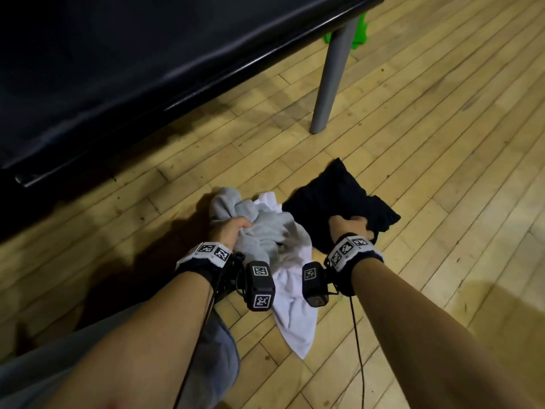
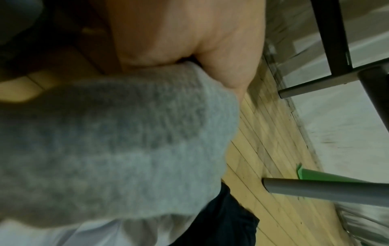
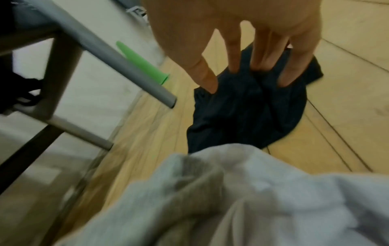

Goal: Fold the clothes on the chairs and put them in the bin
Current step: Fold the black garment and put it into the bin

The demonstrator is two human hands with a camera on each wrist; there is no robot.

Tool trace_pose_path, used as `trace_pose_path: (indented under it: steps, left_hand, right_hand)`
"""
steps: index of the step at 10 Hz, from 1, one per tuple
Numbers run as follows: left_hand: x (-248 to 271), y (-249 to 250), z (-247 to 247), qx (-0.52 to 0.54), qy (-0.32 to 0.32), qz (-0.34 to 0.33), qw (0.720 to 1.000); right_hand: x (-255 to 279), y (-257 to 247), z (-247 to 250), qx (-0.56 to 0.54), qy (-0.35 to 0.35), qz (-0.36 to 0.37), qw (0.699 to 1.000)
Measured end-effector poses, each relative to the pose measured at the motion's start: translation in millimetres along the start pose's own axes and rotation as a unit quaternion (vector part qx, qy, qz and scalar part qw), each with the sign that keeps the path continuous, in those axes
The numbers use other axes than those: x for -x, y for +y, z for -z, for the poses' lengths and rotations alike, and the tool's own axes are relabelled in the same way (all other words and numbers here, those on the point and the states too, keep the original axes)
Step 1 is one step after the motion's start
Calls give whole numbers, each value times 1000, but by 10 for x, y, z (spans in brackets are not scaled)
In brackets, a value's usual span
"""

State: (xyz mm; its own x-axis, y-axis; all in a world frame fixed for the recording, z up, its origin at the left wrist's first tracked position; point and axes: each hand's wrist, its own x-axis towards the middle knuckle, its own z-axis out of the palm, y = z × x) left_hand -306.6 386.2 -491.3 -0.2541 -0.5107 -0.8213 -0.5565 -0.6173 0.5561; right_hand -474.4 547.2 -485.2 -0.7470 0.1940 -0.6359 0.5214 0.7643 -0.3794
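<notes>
A crumpled grey garment [image 1: 259, 228] lies on the wooden floor on top of a white garment [image 1: 292, 293]. My left hand [image 1: 233, 227] grips a bunch of the grey garment [image 2: 118, 141]; the left wrist view shows its cloth squeezed in my fist. To the right lies a dark, nearly black garment [image 1: 339, 199]. My right hand [image 1: 349, 224] grasps this dark garment [image 3: 242, 108], its fingertips [image 3: 207, 83] dug into the folds. No bin is in view.
A black padded seat [image 1: 118, 69] with a grey metal leg [image 1: 330, 75] stands ahead at the upper left. A green plastic object [image 1: 358, 31] sits behind the leg. More chair legs [image 3: 82, 131] and a pale wall show in the wrist views. My knee [image 1: 212, 349] is at the lower left.
</notes>
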Motion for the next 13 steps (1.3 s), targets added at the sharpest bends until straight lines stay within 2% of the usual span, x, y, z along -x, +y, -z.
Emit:
trace_pose_path:
  steps: [1,2,3,4,5,6,7,9,10,11,12,13]
  left_hand:
    - [-94,-28,79,13,-6,15,1000]
    - [-208,-39,59,43,2,11,999]
    - [-269,-7,-22,47,-13,14,999]
    - [-245,86,-65,23,-19,4,1000]
    - [-160,200,-63,1,-42,8,999]
    - [152,391,-58,-13,-62,0,998]
    - [527,665,-50,-54,-42,-63,996]
    - [1316,1591,122,-48,-107,-194,974]
    - [2476,2043,528,-66,-112,-277,952]
    - [3130,2418,1003,-44,-84,-336,937]
    - [3649,2791,1620,-10,-41,-394,918]
    - [3944,3068,2143,15,25,-422,906]
  right_hand:
    - [-252,132,-181,-85,-27,-29,996]
    - [-451,291,-454,-105,-89,21,990]
    - [74,127,-429,-68,-118,24,990]
    - [331,-9,-431,-123,-140,-15,982]
    - [597,-30,-389,-256,-162,-81,950]
    - [1106,-109,-158,-341,-237,-61,908]
    - [1478,-265,193,-378,-265,-32,887]
    - [2294,-777,1001,-417,-293,79,857]
    - [2926,-1087,1370,-405,-353,129,833]
    - [3556,-1474,1589,-395,-364,211,816]
    - [4226,-1925,1608,-364,-377,301,797]
    - [4833,-2310,1470,-314,-364,393,784]
